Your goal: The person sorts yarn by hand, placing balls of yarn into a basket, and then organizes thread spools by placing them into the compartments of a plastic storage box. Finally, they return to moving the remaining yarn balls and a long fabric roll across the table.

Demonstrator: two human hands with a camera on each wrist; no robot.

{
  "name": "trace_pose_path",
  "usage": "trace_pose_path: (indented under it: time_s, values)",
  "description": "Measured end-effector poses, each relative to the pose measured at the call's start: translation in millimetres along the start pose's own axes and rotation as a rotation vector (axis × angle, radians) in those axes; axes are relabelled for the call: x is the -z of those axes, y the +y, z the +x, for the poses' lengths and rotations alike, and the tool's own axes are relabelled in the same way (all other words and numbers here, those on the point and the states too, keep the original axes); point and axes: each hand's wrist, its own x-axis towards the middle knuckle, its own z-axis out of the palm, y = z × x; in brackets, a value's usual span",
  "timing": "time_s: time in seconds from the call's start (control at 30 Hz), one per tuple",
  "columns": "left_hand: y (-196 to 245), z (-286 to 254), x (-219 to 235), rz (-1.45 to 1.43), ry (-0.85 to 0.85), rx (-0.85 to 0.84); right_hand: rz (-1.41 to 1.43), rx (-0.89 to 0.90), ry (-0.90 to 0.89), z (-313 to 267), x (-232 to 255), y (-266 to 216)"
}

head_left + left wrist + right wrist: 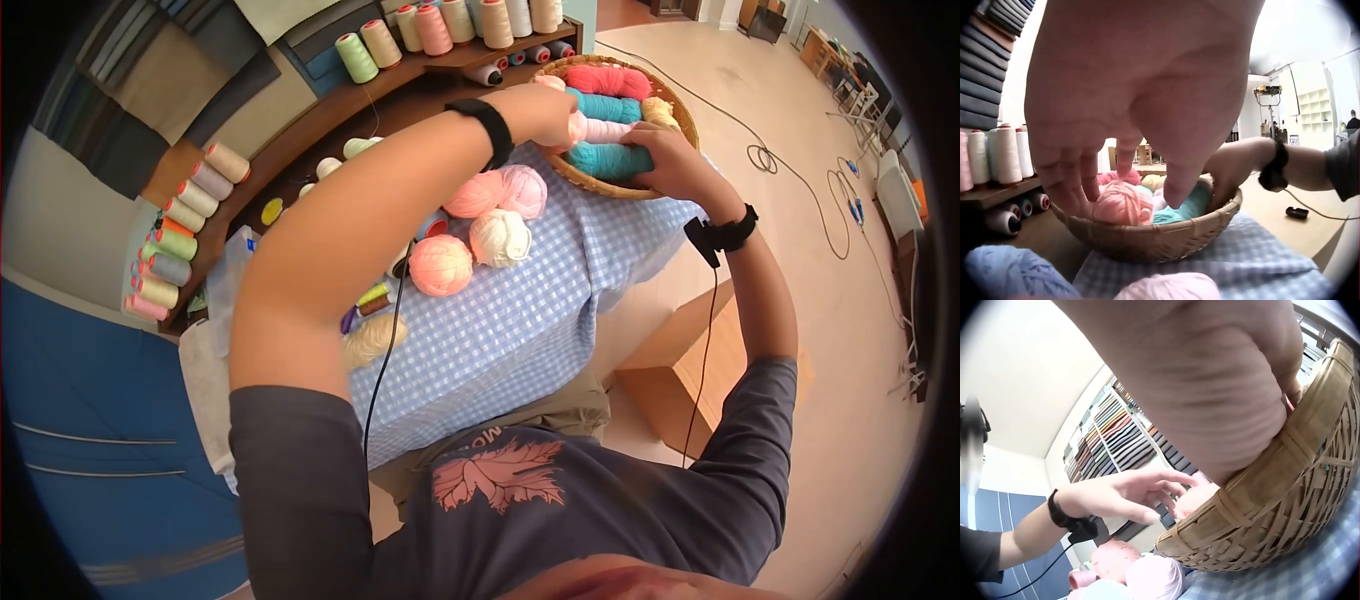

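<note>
In the head view, a round wicker basket [600, 188] holds a red yarn ball [610, 82], teal yarn [605, 160], pale pink yarn [606, 132] and yellow yarn [658, 112]. My left hand [540, 112] reaches over its near left rim. Its fingers hang long and loose at a peach yarn ball [1124, 203], thumb apart from them, as the right wrist view also shows. My right hand [680, 165] reaches in over the opposite rim and holds the end of the front teal yarn. Its fingertips are partly hidden among the yarn.
Several yarn balls [441, 265] in peach, pink and white lie on the blue checked cloth [540, 300]. Thread cones [433, 30] line a wooden shelf behind. A wooden box [680, 360] stands beside the table. Cables [380, 370] trail from both wrists.
</note>
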Motion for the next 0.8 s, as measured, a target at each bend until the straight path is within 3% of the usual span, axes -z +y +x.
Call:
trace_pose_path:
  time_s: [0.07, 0.23, 0.3, 0.37, 0.43, 0.5, 0.53, 0.57, 0.63, 0.67, 0.7, 0.77, 0.8]
  values:
    - [9, 7, -2, 0.102, -0.151, 0.044, -0.067, 0.059, 0.101, -4, -1, -8]
    - [23, 7, -1, 0.093, -0.043, 0.184, -0.173, 0.122, 0.249, -5, 5, -20]
    - [25, -5, 3, -0.236, 0.273, 0.222, -0.191, 0.107, 0.256, -7, 4, -21]
    - [13, -15, 6, -0.198, 0.330, 0.198, -0.102, 0.072, 0.294, -8, 5, -19]
    - [2, -28, 9, -0.415, 0.525, 0.085, -0.050, 0.076, 0.286, -8, 2, -10]
    - [-2, -68, 27, -0.512, 0.463, 0.093, -0.048, 0.088, 0.350, -6, 3, -9]
    - [25, -115, 53, -0.483, 0.470, 0.147, -0.032, 0.090, 0.334, -6, 4, -4]
    - [51, -157, 92, -0.577, 0.355, 0.188, -0.011, 0.050, 0.374, -6, 2, -6]
    - [24, -190, 74, -0.615, 0.491, 0.124, 0.016, 0.027, 0.460, -6, 4, -12]
    - [31, -218, 87, -0.738, 0.385, 0.278, -0.011, 0.029, 0.503, -8, 5, -14]
    - [26, -242, 80, -0.734, 0.390, 0.311, -0.038, 0.029, 0.550, -11, 5, -18]
    - [12, -287, 59, -0.547, 0.561, 0.227, 0.011, 0.001, 0.621, -20, 8, -37]
    - [11, -311, 51, -0.542, 0.561, 0.249, 0.027, 0.014, 0.615, -22, 8, -50]
